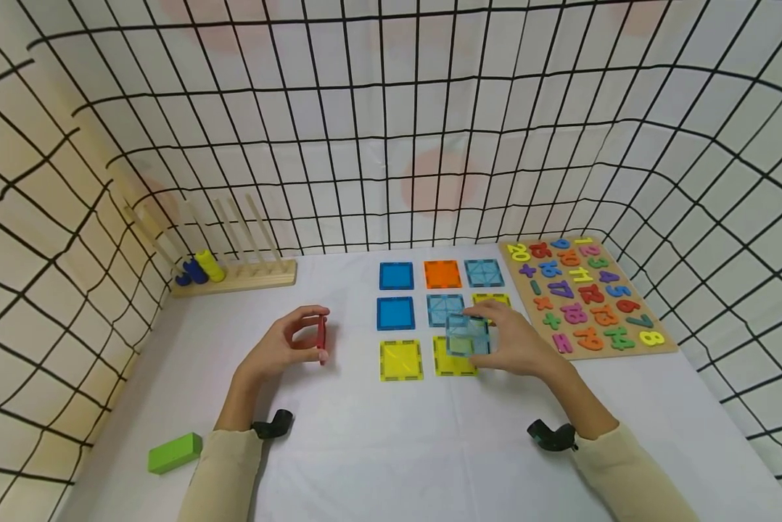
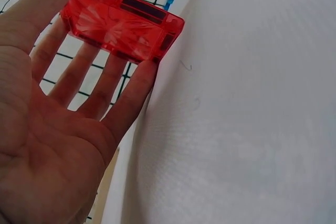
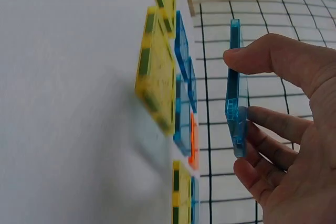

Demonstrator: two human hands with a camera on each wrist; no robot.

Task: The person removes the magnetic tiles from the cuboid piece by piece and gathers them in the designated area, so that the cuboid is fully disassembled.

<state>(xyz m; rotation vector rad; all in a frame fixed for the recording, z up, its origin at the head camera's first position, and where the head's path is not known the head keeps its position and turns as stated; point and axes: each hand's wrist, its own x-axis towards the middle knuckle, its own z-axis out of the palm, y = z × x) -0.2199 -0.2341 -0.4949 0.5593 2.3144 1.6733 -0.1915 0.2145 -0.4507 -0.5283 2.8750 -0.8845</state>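
Observation:
My left hand (image 1: 276, 346) pinches a clear red magnetic tile (image 2: 118, 24) between thumb and fingers, edge-on to the head view, left of the tile rows. In my right hand (image 1: 521, 339) a clear light-blue magnetic tile (image 3: 233, 90) is held by its edges, raised off the table. From the head view it overlaps the front yellow tile (image 1: 445, 359). Another yellow tile (image 1: 400, 360) lies left of that one. Behind are dark-blue tiles (image 1: 395, 314), an orange tile (image 1: 442, 274), light-blue tiles (image 1: 484, 273) and a yellow tile (image 1: 491, 298) partly hidden by the right fingers.
A wooden number board (image 1: 548, 297) with colourful numerals lies close to my right hand. At the back left stands a wooden peg stand (image 1: 260, 274) with blue and yellow pieces. A green block (image 1: 174, 453) sits front left. Grid-patterned cloth (image 1: 365, 145) encloses the white table (image 1: 365, 449).

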